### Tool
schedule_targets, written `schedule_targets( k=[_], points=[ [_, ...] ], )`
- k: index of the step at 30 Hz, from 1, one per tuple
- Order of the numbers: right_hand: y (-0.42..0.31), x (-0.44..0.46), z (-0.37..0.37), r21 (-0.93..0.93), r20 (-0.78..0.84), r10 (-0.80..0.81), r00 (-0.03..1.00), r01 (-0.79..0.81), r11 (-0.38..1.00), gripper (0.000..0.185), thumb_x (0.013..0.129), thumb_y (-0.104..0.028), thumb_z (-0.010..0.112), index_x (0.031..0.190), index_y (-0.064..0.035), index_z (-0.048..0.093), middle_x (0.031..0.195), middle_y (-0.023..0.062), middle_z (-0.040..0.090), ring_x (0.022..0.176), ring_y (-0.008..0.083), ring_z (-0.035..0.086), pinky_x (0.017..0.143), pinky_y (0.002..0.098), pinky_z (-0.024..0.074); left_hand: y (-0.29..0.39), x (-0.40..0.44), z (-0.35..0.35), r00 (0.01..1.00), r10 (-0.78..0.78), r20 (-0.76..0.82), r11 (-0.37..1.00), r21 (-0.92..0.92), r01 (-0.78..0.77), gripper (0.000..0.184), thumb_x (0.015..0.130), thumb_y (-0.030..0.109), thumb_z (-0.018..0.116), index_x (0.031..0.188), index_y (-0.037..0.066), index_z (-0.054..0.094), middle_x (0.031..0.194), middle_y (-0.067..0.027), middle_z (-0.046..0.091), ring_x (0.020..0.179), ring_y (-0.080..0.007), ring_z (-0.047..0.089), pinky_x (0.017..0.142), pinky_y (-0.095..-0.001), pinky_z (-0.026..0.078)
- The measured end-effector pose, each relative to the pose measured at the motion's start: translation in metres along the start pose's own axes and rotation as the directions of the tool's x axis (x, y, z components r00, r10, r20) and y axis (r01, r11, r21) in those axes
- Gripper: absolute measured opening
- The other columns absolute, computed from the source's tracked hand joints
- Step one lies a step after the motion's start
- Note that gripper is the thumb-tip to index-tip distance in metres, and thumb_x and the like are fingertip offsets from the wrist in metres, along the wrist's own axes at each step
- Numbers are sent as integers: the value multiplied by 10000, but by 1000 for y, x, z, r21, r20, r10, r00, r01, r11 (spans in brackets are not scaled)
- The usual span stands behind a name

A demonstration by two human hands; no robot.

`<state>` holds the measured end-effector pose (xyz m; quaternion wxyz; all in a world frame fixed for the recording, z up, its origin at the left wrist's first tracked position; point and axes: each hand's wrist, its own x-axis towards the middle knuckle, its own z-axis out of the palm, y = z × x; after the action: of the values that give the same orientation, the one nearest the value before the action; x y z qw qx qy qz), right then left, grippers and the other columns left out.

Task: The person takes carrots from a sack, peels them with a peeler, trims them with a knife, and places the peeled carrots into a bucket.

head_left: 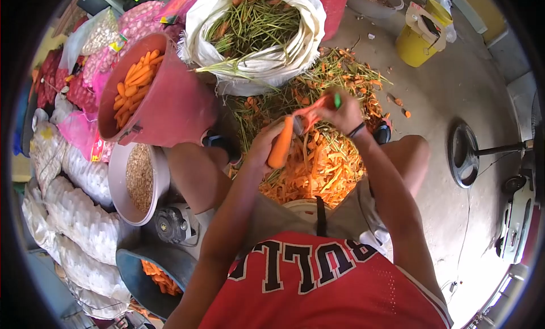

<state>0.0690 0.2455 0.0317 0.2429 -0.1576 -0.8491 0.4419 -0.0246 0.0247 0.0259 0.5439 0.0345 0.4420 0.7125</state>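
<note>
My left hand point(265, 144) is wrapped round an orange carrot point(281, 143), which stands tilted with its upper end toward the peeler. My right hand point(343, 114) grips a peeler point(308, 114) with a red-orange handle, its head beside the carrot's upper end; a small green patch shows at the fingers. Motion blurs this tool and the right fingers. Beneath both hands lies a heap of orange peelings point(318, 167) between my knees. Stems and carrot scraps point(340, 74) cover the floor beyond it.
A white sack of green stems point(196, 31) stands ahead. At the left are a red tub of carrots point(170, 96), a pale basin of brown bits point(161, 164), a dark bucket with orange pieces point(133, 281) and filled sacks point(85, 215). A yellow bucket point(413, 46) stands at upper right.
</note>
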Motion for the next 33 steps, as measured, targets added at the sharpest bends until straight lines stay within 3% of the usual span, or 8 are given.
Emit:
schedule_targets(
  k=[5,8,12,17,22,24,29,33],
  points=[
    [-37,-23,20,-59,132,-490,861,501,864,510,623,-289,889,993,-43,638,857,113,640,788,236,656,699,360,542,2,2,0,995,94,-26,995,25,-93,306,980,240,496,1230,66,520,942,-44,623,724,-114,617,637,-258,546],
    [-12,3,-1,-110,56,-139,989,144,983,562,624,-300,892,1022,-12,621,821,95,657,700,191,657,630,324,548,-7,-3,-1,995,73,-64,995,73,-69,328,980,242,504,1255,65,525,959,-45,625,723,-106,611,621,-252,536],
    [-5,-2,1,40,48,-28,998,26,999,575,617,-297,898,1026,-9,614,825,98,660,679,189,647,630,322,543,0,2,-4,994,83,-65,996,33,-81,364,984,237,503,1301,58,497,973,-57,620,762,-140,634,644,-246,536],
    [-31,-18,23,-25,127,-535,836,541,840,515,637,-249,898,1000,-18,615,888,89,638,628,185,618,605,288,532,-4,4,-3,979,170,-113,985,41,-167,352,972,225,533,1267,32,529,997,-64,628,824,-134,632,677,-255,525],
    [18,16,-4,-10,-81,51,995,-52,999,536,653,-295,886,1012,-8,610,839,114,685,721,183,666,660,318,560,3,-10,5,990,116,-78,985,140,-104,329,977,231,523,1237,31,551,1007,-68,634,863,-119,621,706,-255,516],
    [-3,2,4,82,5,43,999,-43,996,497,676,-279,875,1007,-19,611,856,110,678,755,187,667,676,321,551,4,-3,-11,995,83,-49,995,53,-81,322,990,240,489,1233,37,546,1036,-77,631,877,-123,622,730,-259,519],
    [-30,-21,25,-4,152,-517,843,523,852,476,672,-251,875,1017,-39,625,918,104,661,784,181,666,685,338,554,-11,5,-14,989,149,12,989,-16,-149,319,996,259,464,1228,56,544,1061,-85,625,881,-117,621,758,-259,519],
    [6,10,-1,-93,-20,-29,999,27,995,554,653,-289,883,1044,-6,613,825,113,683,722,190,676,648,321,566,-7,-7,-4,993,73,-94,988,144,-59,320,985,280,502,1211,61,558,1016,-67,623,854,-113,617,717,-250,517]
  ],
)
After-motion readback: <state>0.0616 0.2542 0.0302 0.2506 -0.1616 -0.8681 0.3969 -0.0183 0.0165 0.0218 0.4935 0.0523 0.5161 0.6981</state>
